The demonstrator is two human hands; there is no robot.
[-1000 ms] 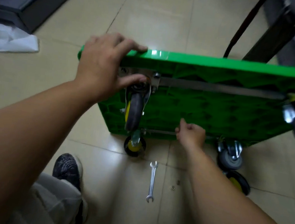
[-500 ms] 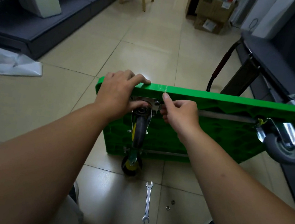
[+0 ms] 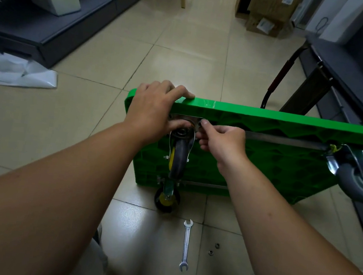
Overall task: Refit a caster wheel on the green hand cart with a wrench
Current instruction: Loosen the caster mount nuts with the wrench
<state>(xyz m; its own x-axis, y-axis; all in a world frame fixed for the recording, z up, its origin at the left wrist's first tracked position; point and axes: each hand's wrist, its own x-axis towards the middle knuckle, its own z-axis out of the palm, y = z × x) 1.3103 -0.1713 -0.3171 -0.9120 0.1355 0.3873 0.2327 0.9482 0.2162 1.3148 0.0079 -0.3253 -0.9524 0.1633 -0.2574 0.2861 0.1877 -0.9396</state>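
Left hand [image 3: 154,109] gripping green cart [image 3: 275,162] top edge, thumb pressing caster [image 3: 179,157]. Right hand [image 3: 221,140] curling, pinching mounting plate [image 3: 187,118] corner. Wrench [image 3: 185,245] just lying on floor [image 3: 187,46].

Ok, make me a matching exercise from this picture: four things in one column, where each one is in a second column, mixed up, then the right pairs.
Things
1. wrench
2. left hand
3. right hand
4. two small fasteners

Places
A. fingers curled over the top edge of the green cart
B. loose on the floor tiles, just right of the wrench
C. fingertips at the corner of the caster plate
D. lying flat on the floor tiles below the cart, untouched

Pairs: 1-D, 2-A, 3-C, 4-B
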